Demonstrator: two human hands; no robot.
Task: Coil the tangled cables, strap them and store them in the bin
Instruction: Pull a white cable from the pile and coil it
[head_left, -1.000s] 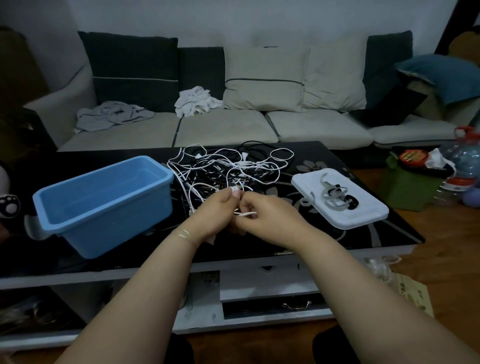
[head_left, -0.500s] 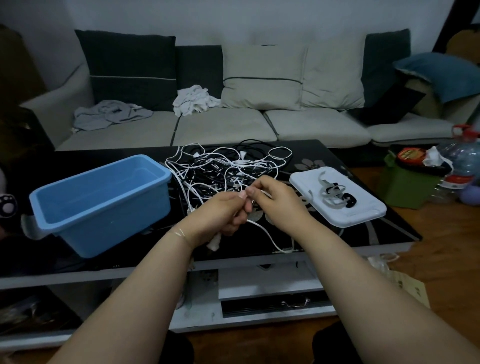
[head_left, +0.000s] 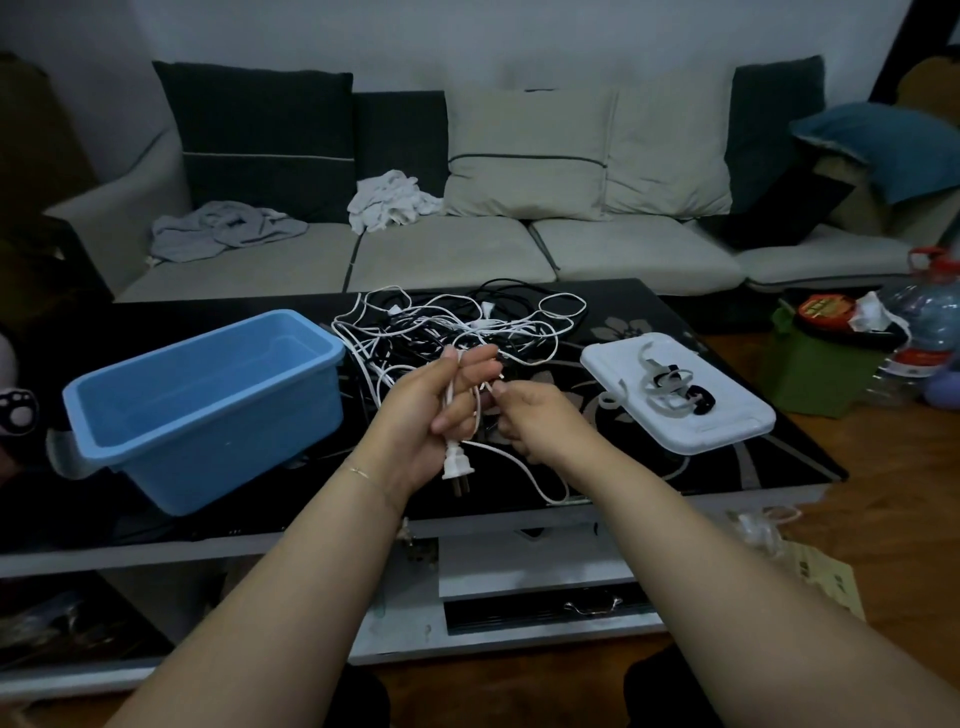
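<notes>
Two forearms reach over the table edge. Left hand, palm up, grips a white cable with its plug dangling; right hand pinches the same cable. Beyond lie the tangled cables, blue bin left.

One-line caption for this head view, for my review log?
Left hand holds white plug cable, right hand pinches it, beside blue plastic bin.

table — black glass; blue bin | cable tangle | white lid
</notes>
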